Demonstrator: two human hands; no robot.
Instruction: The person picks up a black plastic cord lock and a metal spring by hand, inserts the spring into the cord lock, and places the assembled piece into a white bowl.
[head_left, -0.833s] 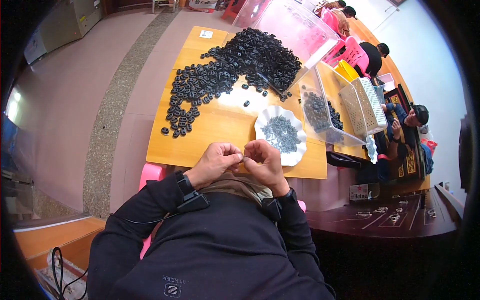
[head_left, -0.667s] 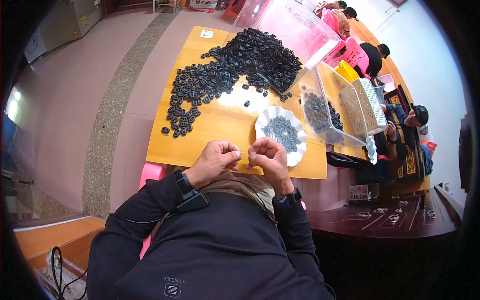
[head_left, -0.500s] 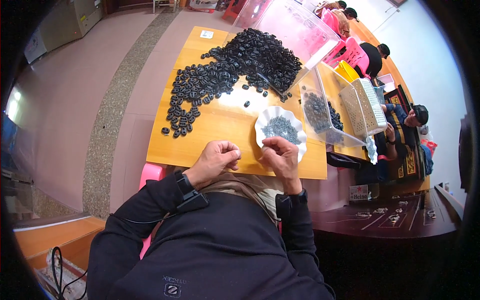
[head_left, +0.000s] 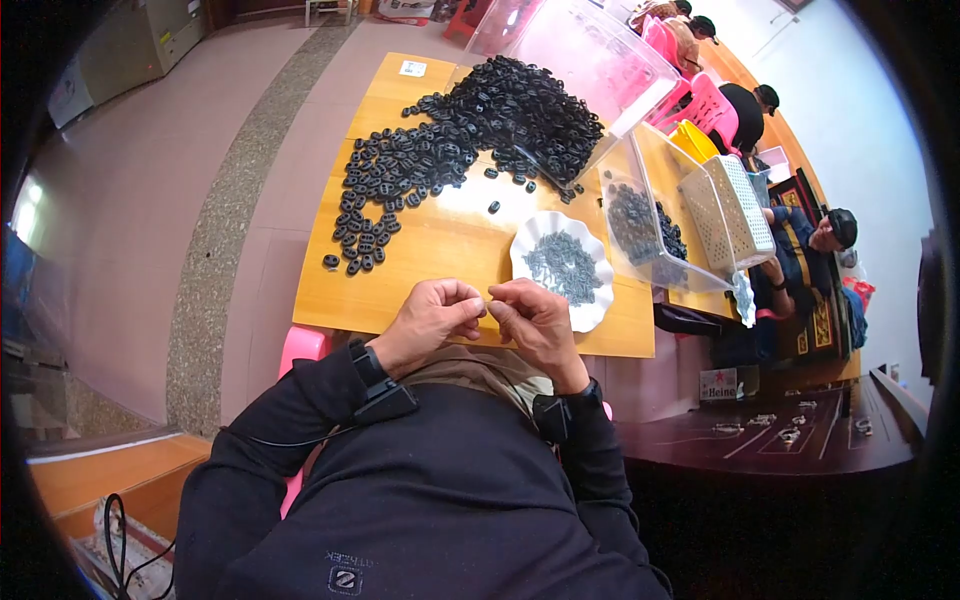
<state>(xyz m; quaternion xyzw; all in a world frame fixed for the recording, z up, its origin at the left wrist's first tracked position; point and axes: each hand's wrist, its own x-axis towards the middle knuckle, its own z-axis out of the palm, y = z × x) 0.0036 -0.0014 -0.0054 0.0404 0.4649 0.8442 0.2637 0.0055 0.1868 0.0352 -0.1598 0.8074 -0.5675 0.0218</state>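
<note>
Two hands: left hand (head_left: 430, 318) and right hand (head_left: 540, 325) meet over the near edge of the tabletop (head_left: 420, 255).
Grey pieces (head_left: 562, 262): heaped in the dish (head_left: 592, 314), just beyond the right hand, toward the near right corner.
Black pieces (head_left: 410, 165): spread ahead of both hands, from the left edge toward the far edge.
Dish form: white, glossy, round, scalloped rim.
Piece form: grey, small, slender; black, oval, many two-holed.
Tabletop finish: smooth yellow-brown wood grain.
Hand pose: wrists angled inward, fingers curled, thumbs near forefingers.
Grip: cannot tell whether either fingertip pair clasps a piece.
</note>
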